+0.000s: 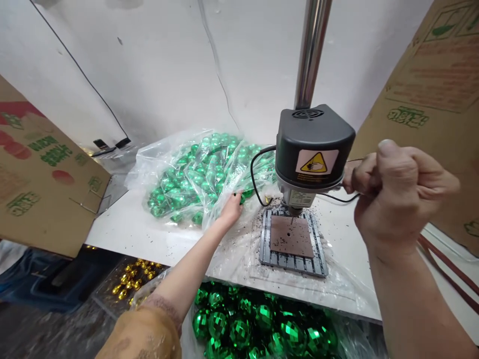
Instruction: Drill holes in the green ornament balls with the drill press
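Note:
My left hand (pixel 231 210) reaches to the mouth of a clear plastic bag (pixel 147 162) full of shiny green faceted balls (pixel 168 192). Its fingers curl at a green ball (pixel 247 195) there and are partly hidden. On the right, my right hand (pixel 398 192) makes a fist around the lever of a small black bench drill (pixel 316 142); the lever itself is mostly covered. Below the drill bit, a brown plate (pixel 282 244) with a dark hole lies on a slotted metal base (pixel 267 257). Dark shavings are scattered around it.
Below the table's front edge, more green faceted balls (pixel 241 331) fill a plastic-lined container. Small gold balls (pixel 130 279) lie at lower left. Cardboard boxes stand left (pixel 48 179) and right (pixel 430 89). A black cable (pixel 252 169) loops beside the drill.

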`<act>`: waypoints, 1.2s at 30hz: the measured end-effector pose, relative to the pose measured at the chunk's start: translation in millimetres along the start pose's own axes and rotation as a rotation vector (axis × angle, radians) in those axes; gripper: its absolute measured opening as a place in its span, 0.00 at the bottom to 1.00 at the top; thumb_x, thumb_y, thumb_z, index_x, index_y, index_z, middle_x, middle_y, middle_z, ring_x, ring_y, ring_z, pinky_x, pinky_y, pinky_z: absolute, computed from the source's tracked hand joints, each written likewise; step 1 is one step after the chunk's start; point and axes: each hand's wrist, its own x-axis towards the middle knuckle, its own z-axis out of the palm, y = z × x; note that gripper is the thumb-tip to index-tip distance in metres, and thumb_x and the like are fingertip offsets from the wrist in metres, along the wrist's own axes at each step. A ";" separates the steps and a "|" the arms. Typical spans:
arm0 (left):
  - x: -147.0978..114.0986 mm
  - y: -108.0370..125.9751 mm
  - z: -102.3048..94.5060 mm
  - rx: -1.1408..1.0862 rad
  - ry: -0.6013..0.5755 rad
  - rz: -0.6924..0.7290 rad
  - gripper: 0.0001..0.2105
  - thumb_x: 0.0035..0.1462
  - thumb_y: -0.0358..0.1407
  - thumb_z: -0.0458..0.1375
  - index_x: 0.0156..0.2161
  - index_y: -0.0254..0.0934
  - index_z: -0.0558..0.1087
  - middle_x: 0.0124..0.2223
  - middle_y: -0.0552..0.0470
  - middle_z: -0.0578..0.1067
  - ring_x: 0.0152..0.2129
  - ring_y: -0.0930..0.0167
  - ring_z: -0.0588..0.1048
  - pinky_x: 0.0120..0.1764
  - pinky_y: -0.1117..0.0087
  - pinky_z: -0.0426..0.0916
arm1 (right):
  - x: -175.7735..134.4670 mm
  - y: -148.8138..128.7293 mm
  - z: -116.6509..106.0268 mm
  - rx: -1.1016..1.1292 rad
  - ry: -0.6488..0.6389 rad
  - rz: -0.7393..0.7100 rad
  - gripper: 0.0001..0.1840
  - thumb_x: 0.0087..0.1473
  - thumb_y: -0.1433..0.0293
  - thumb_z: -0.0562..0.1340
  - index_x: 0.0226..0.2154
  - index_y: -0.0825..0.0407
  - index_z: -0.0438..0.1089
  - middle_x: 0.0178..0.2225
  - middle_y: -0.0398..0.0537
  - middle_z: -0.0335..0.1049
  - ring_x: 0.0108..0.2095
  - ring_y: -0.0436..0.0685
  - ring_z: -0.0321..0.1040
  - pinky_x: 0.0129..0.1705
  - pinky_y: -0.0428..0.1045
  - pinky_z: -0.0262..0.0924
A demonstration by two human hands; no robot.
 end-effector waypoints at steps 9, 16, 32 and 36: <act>-60.5 30.3 -21.1 -1.101 -0.098 -0.004 0.19 0.56 0.41 0.63 0.52 0.41 0.68 0.45 0.50 0.73 0.39 0.68 0.74 0.43 0.65 0.72 | -1.0 0.8 -2.5 0.020 -0.016 -0.011 0.23 0.56 0.68 0.63 0.15 0.51 0.55 0.13 0.34 0.51 0.14 0.43 0.50 0.17 0.49 0.48; -100.3 60.4 -20.7 -1.560 -0.271 -0.285 0.27 0.53 0.47 0.67 0.56 0.42 0.68 0.45 0.49 0.76 0.34 0.71 0.77 0.35 0.70 0.69 | -1.2 1.4 -2.8 0.018 -0.002 -0.003 0.23 0.57 0.68 0.61 0.16 0.51 0.53 0.13 0.34 0.51 0.14 0.43 0.50 0.18 0.48 0.48; -72.4 78.7 21.2 -0.933 -0.268 0.119 0.26 0.55 0.48 0.65 0.56 0.39 0.72 0.52 0.45 0.77 0.47 0.61 0.75 0.50 0.61 0.70 | 0.2 4.5 -2.8 0.046 -0.046 -0.016 0.24 0.57 0.62 0.63 0.16 0.49 0.53 0.13 0.36 0.48 0.15 0.45 0.48 0.18 0.50 0.46; -68.8 78.2 23.0 -0.834 -0.248 0.185 0.25 0.57 0.47 0.64 0.57 0.39 0.72 0.53 0.45 0.76 0.47 0.61 0.74 0.49 0.60 0.69 | -1.3 3.3 -2.9 0.015 -0.060 -0.031 0.26 0.58 0.60 0.61 0.18 0.50 0.50 0.15 0.36 0.46 0.16 0.43 0.48 0.21 0.47 0.48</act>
